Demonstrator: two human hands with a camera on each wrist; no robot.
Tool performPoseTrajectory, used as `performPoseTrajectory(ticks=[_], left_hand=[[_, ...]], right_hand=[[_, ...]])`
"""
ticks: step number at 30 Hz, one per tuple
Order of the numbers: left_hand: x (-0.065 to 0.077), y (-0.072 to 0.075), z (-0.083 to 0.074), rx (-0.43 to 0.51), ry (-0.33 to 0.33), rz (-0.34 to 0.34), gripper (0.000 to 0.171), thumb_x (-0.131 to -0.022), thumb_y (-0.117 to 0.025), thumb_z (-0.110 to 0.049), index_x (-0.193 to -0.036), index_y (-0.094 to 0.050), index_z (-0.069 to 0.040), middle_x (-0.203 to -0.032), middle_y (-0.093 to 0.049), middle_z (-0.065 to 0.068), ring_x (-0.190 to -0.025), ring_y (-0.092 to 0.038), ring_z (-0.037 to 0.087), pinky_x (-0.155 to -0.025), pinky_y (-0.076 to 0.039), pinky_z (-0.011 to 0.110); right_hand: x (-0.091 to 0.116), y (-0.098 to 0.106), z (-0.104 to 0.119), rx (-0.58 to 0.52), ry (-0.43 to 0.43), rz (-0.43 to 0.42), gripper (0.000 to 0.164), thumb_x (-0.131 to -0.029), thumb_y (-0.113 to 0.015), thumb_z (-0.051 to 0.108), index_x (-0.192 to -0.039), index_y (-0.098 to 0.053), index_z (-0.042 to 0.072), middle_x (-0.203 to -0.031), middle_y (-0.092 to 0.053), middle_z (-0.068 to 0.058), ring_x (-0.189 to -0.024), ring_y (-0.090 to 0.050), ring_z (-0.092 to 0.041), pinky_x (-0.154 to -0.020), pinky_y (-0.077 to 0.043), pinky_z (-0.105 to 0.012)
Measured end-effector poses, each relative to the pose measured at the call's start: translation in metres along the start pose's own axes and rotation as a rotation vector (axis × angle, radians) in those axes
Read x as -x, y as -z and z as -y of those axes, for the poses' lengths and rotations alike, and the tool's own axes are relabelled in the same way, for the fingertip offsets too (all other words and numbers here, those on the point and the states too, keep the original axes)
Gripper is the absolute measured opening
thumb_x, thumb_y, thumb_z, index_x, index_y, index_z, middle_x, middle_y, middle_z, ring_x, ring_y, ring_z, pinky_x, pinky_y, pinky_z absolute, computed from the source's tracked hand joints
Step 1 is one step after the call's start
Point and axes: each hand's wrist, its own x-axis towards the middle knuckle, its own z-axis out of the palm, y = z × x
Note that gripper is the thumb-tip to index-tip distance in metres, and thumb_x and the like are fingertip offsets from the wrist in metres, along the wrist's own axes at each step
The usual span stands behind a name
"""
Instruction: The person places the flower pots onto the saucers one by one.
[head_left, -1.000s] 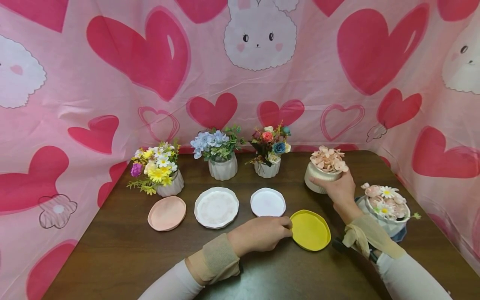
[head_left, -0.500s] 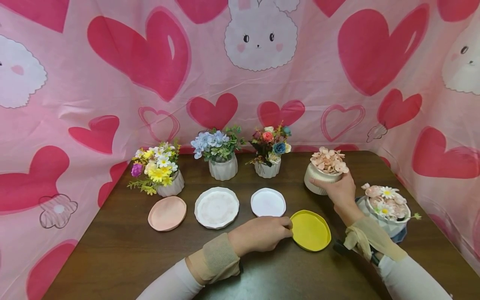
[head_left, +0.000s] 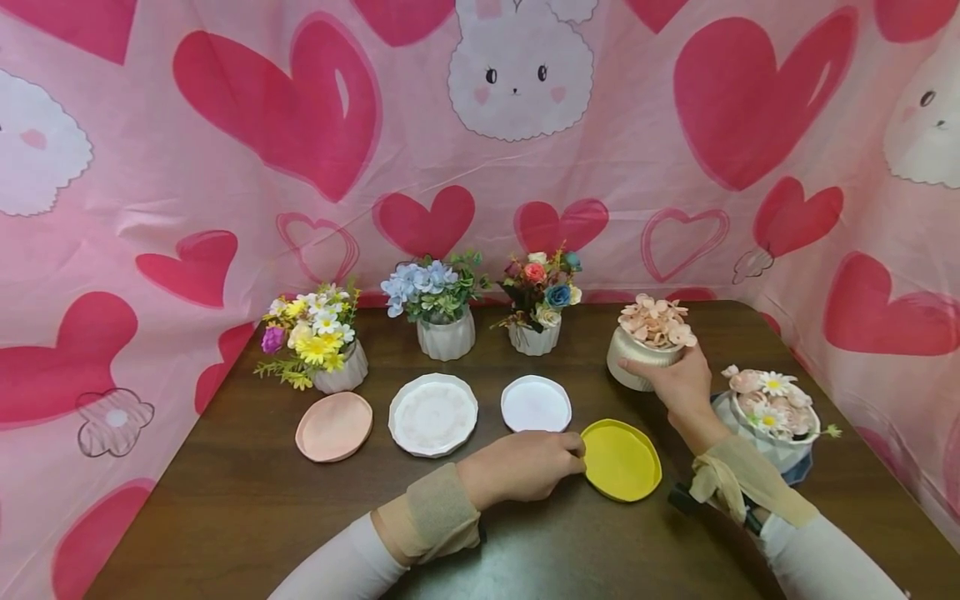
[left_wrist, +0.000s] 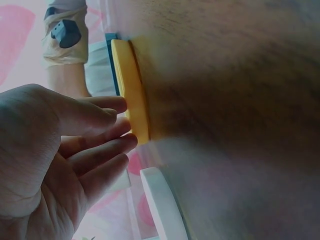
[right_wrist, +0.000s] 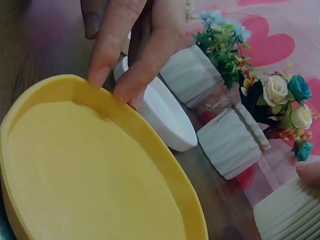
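Note:
My right hand grips a ribbed cream flowerpot from its right side, thumb across the front. Peach hydrangea-like blooms fill the pot; whether its base rests on the table cannot be told. My left hand touches the left edge of a yellow round tray lying flat in front of the pot. In the left wrist view, those fingers are fairly straight against the tray's outer side. The right wrist view shows the left fingertips at the yellow rim, with the ribbed pot at lower right.
Right of my right forearm, a white pot of pale pink flowers and daisies stands on a blue tray. Several potted flowers line the back. Before them lie a pink tray, a large white tray and a smaller white one.
The ribbed flowerpot and my right hand have shifted very slightly left and toward me. My left hand and the yellow tray hold still.

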Motion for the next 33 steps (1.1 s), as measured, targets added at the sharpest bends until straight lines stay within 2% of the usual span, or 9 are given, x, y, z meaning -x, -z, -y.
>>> performPoseTrajectory(ticks=[13, 33], left_hand=[[0.0, 0.001, 0.001, -0.011, 0.001, -0.006, 0.025, -0.095, -0.063, -0.012, -0.116, -0.07, -0.023, -0.12, -0.062, -0.005, -0.102, -0.062, 0.006, -0.089, -0.052, 0.016], [0.001, -0.001, -0.001, -0.022, -0.006, -0.023, 0.025, -0.095, -0.063, -0.012, -0.115, -0.07, -0.024, -0.119, -0.062, -0.005, -0.101, -0.062, 0.006, -0.088, -0.051, 0.015]], right_hand=[[0.007, 0.005, 0.005, 0.015, 0.011, 0.037, 0.118, -0.069, -0.09, 0.042, -0.158, -0.017, 0.016, -0.161, -0.031, -0.011, -0.145, -0.034, -0.035, -0.118, -0.032, -0.053], [0.018, 0.012, 0.006, 0.019, 0.04, 0.047, 0.116, -0.069, -0.09, 0.039, -0.156, -0.02, 0.011, -0.158, -0.034, -0.014, -0.142, -0.037, -0.034, -0.117, -0.034, -0.053]])
